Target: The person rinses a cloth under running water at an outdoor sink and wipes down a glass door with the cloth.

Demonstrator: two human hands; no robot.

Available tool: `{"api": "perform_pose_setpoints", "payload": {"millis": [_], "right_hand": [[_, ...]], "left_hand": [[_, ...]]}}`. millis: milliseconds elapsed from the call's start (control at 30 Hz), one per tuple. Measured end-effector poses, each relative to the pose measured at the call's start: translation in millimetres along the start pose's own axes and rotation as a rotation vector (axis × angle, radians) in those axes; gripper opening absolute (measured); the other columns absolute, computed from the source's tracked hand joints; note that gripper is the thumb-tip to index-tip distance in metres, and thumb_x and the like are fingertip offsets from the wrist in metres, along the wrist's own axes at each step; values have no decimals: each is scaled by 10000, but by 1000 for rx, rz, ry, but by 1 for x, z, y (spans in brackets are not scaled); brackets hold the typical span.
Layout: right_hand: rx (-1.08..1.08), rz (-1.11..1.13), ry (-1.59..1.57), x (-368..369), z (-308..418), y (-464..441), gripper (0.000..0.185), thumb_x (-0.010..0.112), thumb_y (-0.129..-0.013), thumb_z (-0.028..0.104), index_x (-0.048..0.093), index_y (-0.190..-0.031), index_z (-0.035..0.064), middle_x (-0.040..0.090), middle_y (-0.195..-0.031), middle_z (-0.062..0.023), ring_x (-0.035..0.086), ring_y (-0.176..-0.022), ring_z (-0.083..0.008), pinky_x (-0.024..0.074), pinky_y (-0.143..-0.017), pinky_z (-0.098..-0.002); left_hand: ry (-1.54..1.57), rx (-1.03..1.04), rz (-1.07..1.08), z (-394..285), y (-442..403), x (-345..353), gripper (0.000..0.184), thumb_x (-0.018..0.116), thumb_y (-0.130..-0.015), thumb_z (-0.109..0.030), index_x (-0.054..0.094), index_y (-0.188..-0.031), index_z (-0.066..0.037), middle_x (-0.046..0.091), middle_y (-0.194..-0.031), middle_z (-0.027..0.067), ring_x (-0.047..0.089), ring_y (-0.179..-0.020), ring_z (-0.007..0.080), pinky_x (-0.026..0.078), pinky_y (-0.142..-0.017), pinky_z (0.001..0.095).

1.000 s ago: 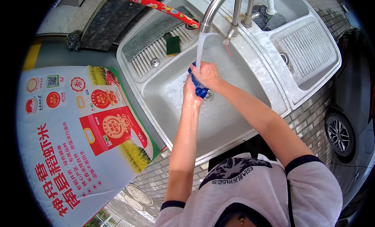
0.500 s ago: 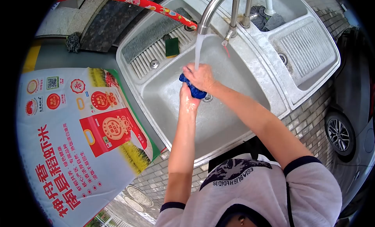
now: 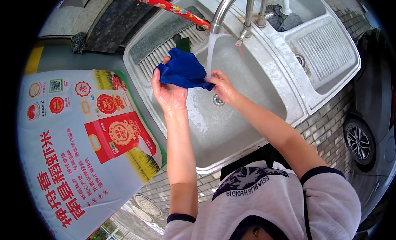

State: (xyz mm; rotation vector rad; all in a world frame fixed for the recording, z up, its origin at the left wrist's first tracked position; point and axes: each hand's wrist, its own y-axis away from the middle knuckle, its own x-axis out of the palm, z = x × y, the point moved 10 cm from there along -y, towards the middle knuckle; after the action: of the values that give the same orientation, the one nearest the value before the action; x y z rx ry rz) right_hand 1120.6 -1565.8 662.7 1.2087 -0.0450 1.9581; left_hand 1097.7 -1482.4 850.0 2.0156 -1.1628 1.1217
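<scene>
A blue cloth [image 3: 183, 70] is spread between two wet hands over the upper left part of a pale sink basin [image 3: 243, 128]. The left hand [image 3: 171, 95] is palm up and spread apart beneath the cloth's left side, its thumb showing at the edge and most of its fingers hidden under the fabric. The right hand [image 3: 222, 86] is closed, thumb and fingers together on the cloth's right corner, just beside the stream of water [image 3: 210, 54] falling from a curved metal faucet [image 3: 225, 11]. Below this corner lies the round drain [image 3: 218, 100]. Behind the cloth, a green sponge [image 3: 182, 43], partly covered from view, sits on the ridged drainboard [image 3: 148, 68] near a long gray mat [image 3: 159, 40]. A red patterned hose [image 3: 165, 7] arches above them. In the neighboring sink [image 3: 311, 0], a bunched dark gray rag [image 3: 284, 21] lies beside a white pipe [image 3: 285, 2].
</scene>
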Motion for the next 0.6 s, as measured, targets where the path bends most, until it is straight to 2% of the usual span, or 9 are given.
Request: {"api": "perform_pose_setpoints", "payload": {"millis": [67, 200, 300, 333, 400, 433, 500, 533, 600], "right_hand": [[111, 67, -97, 10, -3, 4, 171, 588, -785, 138, 543, -942, 86, 552, -862, -10, 530, -846, -155, 412, -701, -331], [421, 234, -156, 30, -20, 13, 259, 600, -808, 196, 532, -1031, 84, 578, -948, -35, 544, -891, -156, 427, -742, -372], [498, 244, -84, 29, -25, 10, 284, 637, -782, 205, 537, -1029, 109, 584, -973, -35, 564, -840, -168, 464, -735, -363], [498, 244, -85, 29, -23, 9, 284, 637, -782, 205, 537, -1029, 109, 584, -973, -35, 564, -840, -168, 464, -735, -363], [353, 218, -407, 28, 2, 1, 286, 618, -785, 160, 528, -1046, 91, 594, -1005, -55, 590, -866, -199, 489, -764, -378], [353, 218, -406, 28, 6, -1, 286, 618, -785, 160, 528, -1046, 91, 594, -1005, -55, 590, -866, -199, 489, -764, -378], [170, 166, -362, 18, 29, -12, 313, 576, -778, 77, 507, -1084, 61, 593, -1039, -84, 590, -922, -230, 489, -812, -384], [170, 156, -357, 16, 33, -13, 416, 505, -724, -31, 468, -1127, 63, 571, -1036, -101, 576, -930, -225, 482, -833, -383], [135, 132, -342, 16, 41, -15, 473, 483, -692, -52, 450, -1148, 72, 558, -1025, -98, 569, -921, -219, 485, -813, -366]], "left_hand": [[38, -5, 0, 1, 5, 6, 424, 542, -811, -250, 490, -1117, 39, 477, -1201, 158, 434, -1138, 301, 289, -1008, 459], [6, 9, 33, -5, 8, 18, 536, 562, -783, -257, 421, -1205, 42, 453, -1232, 170, 394, -1187, 312, 249, -1032, 465], [-13, -9, 75, -10, 11, 21, 604, 578, -761, -245, 373, -1252, 41, 437, -1253, 170, 375, -1206, 310, 230, -1044, 462], [-35, 11, 53, -13, 13, 17, 627, 583, -755, -243, 356, -1266, 41, 430, -1262, 167, 370, -1211, 307, 223, -1047, 465], [-57, 31, 31, -20, 18, 4, 650, 588, -749, -240, 338, -1279, 42, 423, -1271, 165, 365, -1217, 304, 217, -1049, 469], [-170, 48, 41, -24, 20, -6, 659, 588, -753, -223, 320, -1303, 22, 406, -1294, 157, 335, -1241, 288, 201, -1052, 469], [-282, 65, 51, -25, 27, -31, 671, 589, -757, -206, 302, -1326, 3, 389, -1318, 149, 305, -1265, 271, 184, -1056, 470], [-447, 14, -48, -20, 30, -57, 684, 602, -758, -224, 300, -1328, 2, 380, -1327, 145, 300, -1270, 265, 206, -1043, 472], [-835, -152, -236, -4, 39, -109, 694, 617, -768, -262, 302, -1329, -2, 379, -1329, 141, 309, -1263, 257, 252, -1013, 472]]}}
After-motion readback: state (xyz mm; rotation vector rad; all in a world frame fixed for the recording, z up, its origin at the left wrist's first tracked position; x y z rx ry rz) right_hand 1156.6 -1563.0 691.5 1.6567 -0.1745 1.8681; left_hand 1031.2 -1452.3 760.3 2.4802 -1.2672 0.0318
